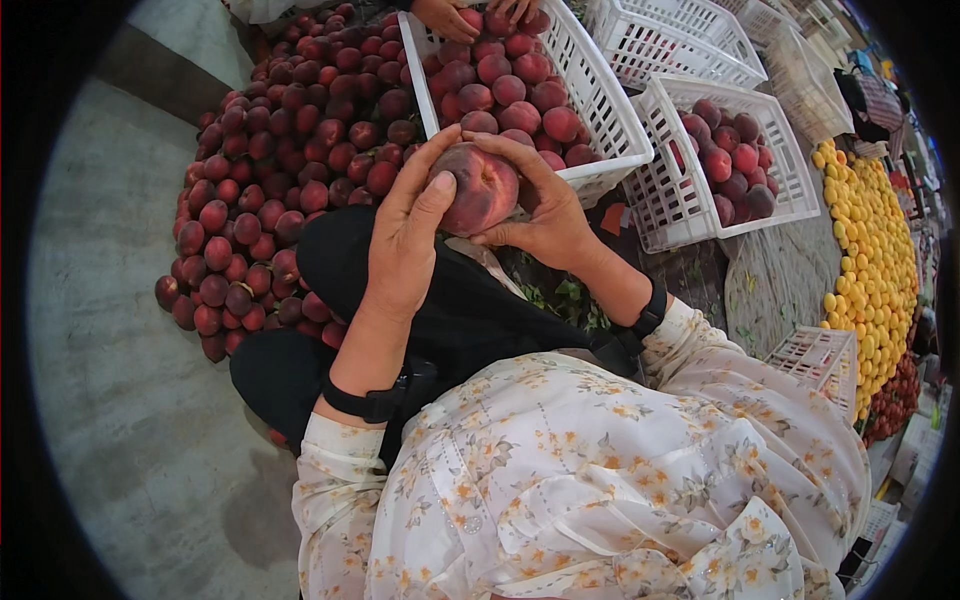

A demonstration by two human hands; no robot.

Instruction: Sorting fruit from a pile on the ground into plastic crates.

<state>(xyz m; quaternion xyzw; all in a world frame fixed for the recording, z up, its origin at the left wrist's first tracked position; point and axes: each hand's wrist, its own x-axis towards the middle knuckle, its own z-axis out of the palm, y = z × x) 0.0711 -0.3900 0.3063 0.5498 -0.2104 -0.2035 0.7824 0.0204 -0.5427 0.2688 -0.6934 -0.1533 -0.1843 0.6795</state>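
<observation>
Between my two hands is one large, dark red peach (480,191), with its stem hollow turned up toward me. My left hand (411,225) grips its left side, the thumb lying across the skin. Around the right side curve the fingers and thumb of my right hand (551,214). Just beyond the peach stands a white plastic crate (604,97) holding many red peaches (510,90). A big heap of dark red peaches (300,142) spreads over the floor to the left, up against my knees.
Another person's hands (446,16) reach into the near crate. A second white crate (679,202), part filled with peaches, stands to the right, with another crate (675,41) behind it. Yellow fruit (870,277) lies piled at far right. Green leaves (570,296) litter the ground.
</observation>
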